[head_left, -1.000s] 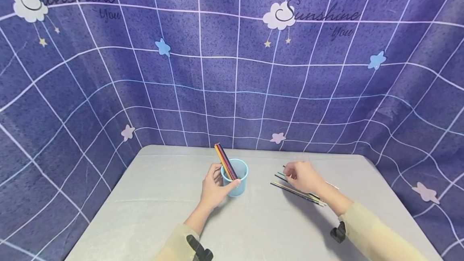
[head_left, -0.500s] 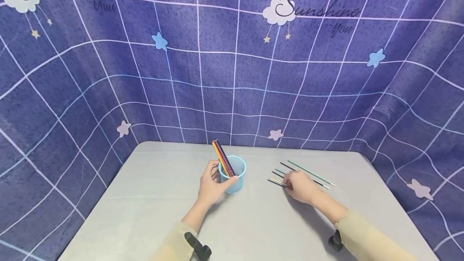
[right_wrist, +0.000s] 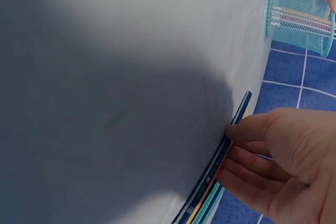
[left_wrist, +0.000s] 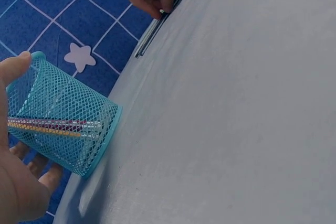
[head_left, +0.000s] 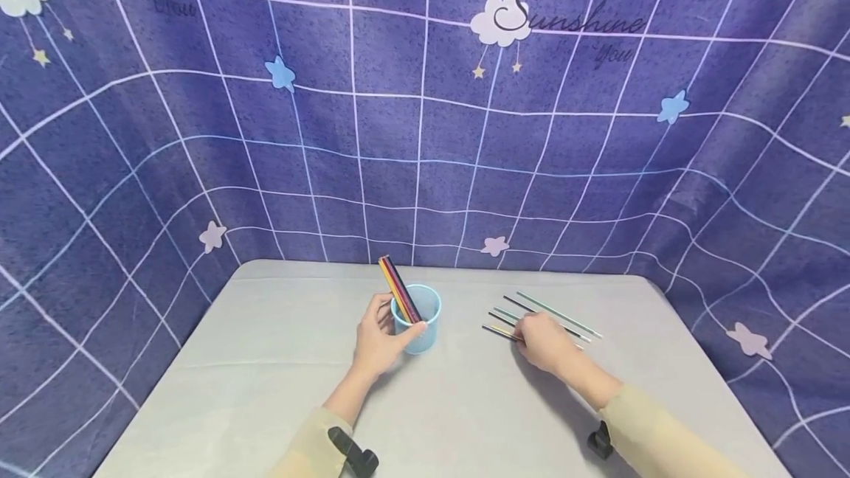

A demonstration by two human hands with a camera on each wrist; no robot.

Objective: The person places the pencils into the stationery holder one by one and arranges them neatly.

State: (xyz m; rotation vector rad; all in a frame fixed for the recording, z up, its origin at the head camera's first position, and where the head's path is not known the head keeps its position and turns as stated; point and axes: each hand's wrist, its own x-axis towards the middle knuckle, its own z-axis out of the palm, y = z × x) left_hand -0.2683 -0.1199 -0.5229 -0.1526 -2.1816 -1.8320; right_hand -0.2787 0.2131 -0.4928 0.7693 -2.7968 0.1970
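Observation:
My left hand (head_left: 377,345) grips a light-blue mesh pen cup (head_left: 422,340) with the thumb at its rim and fingers on its far left side. A bundle of colored pencils (head_left: 400,288), yellow, red and dark, leans to the left inside the cup. To the right, my right hand (head_left: 546,341) pinches a dark blue pencil (right_wrist: 207,177) lying on the table, between thumb and fingers; a yellow pencil lies right against it. Beyond that hand, several loose pencils lie roughly parallel, with a green pencil (head_left: 559,314) farthest back.
A pale grey cloth covers the table (head_left: 265,389). Behind it and along both sides hangs a purple-blue curtain (head_left: 425,131) with grid lines, stars and clouds. Each sleeve carries a black wrist strap (head_left: 352,452).
My right hand has come down and nearer, from over the farther pencils to the nearest ones, and now pinches there. The left hand keeps its grip on the cup. The view has shifted slightly.

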